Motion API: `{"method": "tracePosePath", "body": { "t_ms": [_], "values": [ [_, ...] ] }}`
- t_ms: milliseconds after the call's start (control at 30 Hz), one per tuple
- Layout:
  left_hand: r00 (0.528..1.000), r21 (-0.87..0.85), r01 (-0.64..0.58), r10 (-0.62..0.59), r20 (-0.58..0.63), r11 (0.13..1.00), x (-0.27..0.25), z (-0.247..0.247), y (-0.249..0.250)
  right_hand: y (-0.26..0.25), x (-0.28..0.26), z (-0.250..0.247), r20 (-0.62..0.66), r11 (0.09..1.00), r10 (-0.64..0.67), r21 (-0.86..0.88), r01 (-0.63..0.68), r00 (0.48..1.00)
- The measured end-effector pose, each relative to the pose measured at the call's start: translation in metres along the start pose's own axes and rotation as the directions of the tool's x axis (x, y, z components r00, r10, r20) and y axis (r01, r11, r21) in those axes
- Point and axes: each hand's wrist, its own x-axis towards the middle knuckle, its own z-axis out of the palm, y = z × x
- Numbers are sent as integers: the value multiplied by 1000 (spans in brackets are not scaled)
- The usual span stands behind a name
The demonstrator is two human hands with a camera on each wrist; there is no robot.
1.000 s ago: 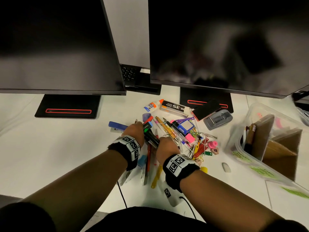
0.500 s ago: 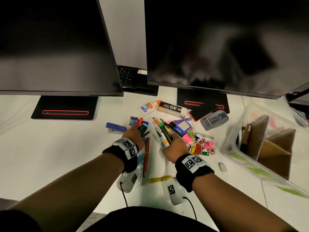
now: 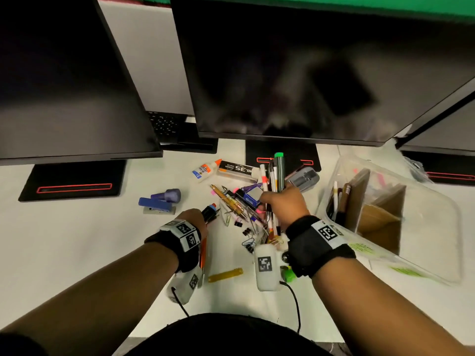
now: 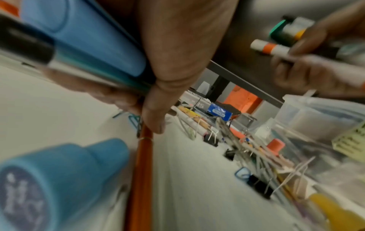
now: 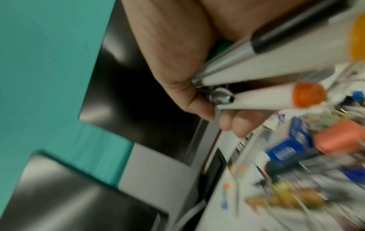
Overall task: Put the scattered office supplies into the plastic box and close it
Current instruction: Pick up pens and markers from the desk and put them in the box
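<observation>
A big white desk (image 3: 77,247) fills the bottom of the view. Two large black screens stand on it, both dark. The left screen (image 3: 64,80) sits on a flat black base (image 3: 72,181) with a thin red line on it. The middle screen (image 3: 308,73) is wider, and its black base (image 3: 257,152) peeks out under it. The edge of a third screen (image 3: 449,124) shows at the far right. Between the first two screens there is a pale grey wall (image 3: 151,60), and a black keyboard (image 3: 164,124) leans low behind them. A strip of green wall (image 3: 334,3) runs along the top. The light is soft and shines dimly on the dark screens
</observation>
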Motion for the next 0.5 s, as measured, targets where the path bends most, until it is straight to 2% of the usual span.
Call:
{"method": "tracePosePath", "body": {
  "t_ms": [100, 167, 233, 333, 400, 500],
  "values": [
    [999, -9, -33, 33, -3, 999, -2, 0, 4, -15, 15, -43, -251, 993, -84, 58, 101, 964],
    [999, -32, -35, 35, -10, 999, -1, 1, 7, -20, 22, -72, -422, 992, -88, 46, 118, 902],
    [999, -31, -33, 32, -18, 999, 0, 2, 12, -16, 31, -99, -541, 996, -46, 43, 82, 840],
    [999, 3, -43, 43, -14, 999, -1, 2, 19, -1, 41, -125, -571, 999, 32, -16, -50, 821],
    [999, 29, -34, 34, -5, 999, -2, 0, 24, 6, 42, -132, -552, 986, 67, -94, -141, 831],
    [1000, 47, -29, 29, 2, 998, -1, -6, 29, 5, 39, -133, -493, 965, 96, -168, -202, 865]
  ]
}}
